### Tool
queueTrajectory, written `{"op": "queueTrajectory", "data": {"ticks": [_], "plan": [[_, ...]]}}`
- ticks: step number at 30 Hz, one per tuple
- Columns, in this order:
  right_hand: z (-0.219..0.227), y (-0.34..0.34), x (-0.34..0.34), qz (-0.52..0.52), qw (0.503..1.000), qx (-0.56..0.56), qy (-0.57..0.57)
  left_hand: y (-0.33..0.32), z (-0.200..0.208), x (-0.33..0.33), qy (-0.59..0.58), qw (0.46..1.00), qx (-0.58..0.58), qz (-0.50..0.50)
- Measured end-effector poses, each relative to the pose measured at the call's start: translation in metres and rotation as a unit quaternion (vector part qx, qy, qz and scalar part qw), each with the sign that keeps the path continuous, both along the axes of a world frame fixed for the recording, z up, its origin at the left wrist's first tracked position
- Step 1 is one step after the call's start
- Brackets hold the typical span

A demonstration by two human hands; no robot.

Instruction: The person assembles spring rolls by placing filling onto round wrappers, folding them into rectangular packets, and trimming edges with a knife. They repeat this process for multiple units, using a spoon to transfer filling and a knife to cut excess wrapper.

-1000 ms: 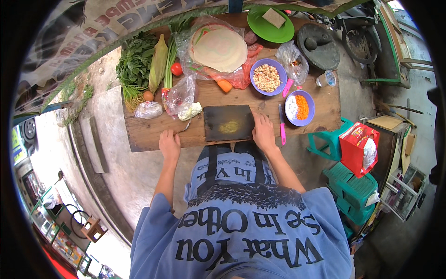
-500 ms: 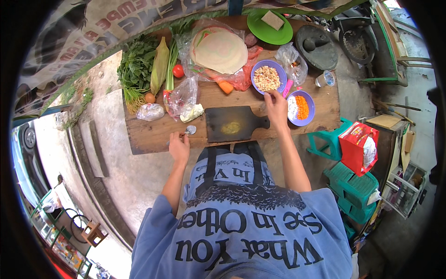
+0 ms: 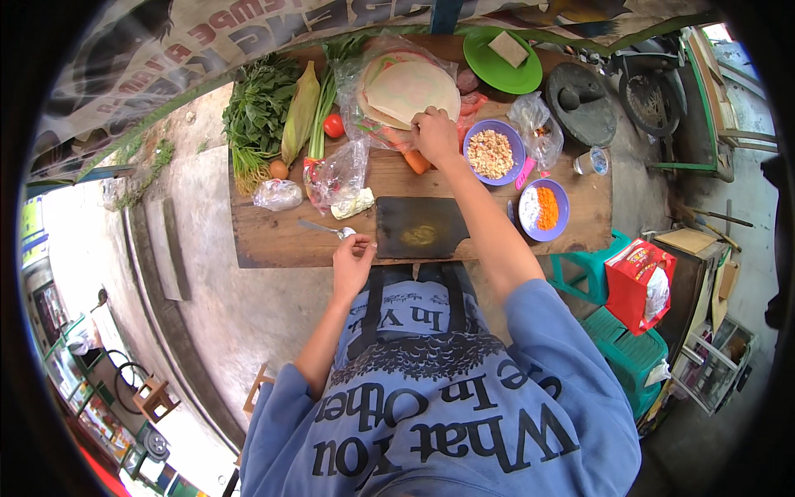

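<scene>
Right hand (image 3: 435, 134) at the pale round sheets (image 3: 407, 89), left hand (image 3: 353, 258) by the spoon (image 3: 345, 233).
Both half curled; I can't tell if they grip anything. The sheets lie beyond the black board (image 3: 421, 225).

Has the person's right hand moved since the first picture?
Yes, forward and slightly left: the right hand, first at the right end of the black cutting board, is now beyond its far edge, by the pale round sheets.

My right arm (image 3: 494, 228) stretches forward and slants inward, the right hand (image 3: 436, 135) with its fingers curled, while my left hand (image 3: 354, 255) is nearer my body, its fingers bent too.
</scene>
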State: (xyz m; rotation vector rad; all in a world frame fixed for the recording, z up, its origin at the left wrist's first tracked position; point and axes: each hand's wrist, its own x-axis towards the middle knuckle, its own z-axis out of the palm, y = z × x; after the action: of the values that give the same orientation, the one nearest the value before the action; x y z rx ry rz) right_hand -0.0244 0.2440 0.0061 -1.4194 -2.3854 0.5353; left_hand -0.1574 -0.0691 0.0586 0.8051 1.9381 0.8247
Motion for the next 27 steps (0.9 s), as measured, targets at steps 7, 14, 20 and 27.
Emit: {"op": "queueTrajectory", "data": {"ticks": [7,14,20,27], "plan": [[-0.004,0.017,0.018,0.020,0.971,-0.216,0.097,0.144,-0.001,0.028,-0.232,0.970,0.071,0.036],[0.000,0.032,0.024,0.047,0.946,-0.292,0.133,0.262,-0.067,0.011,-0.121,0.971,0.053,0.198],[0.002,0.042,0.023,0.058,0.952,-0.251,0.164,0.276,-0.096,0.001,-0.175,0.960,0.004,0.218],[-0.007,0.042,0.018,0.070,0.946,-0.274,0.157,0.259,-0.075,-0.005,-0.295,0.927,0.007,0.230]]}}
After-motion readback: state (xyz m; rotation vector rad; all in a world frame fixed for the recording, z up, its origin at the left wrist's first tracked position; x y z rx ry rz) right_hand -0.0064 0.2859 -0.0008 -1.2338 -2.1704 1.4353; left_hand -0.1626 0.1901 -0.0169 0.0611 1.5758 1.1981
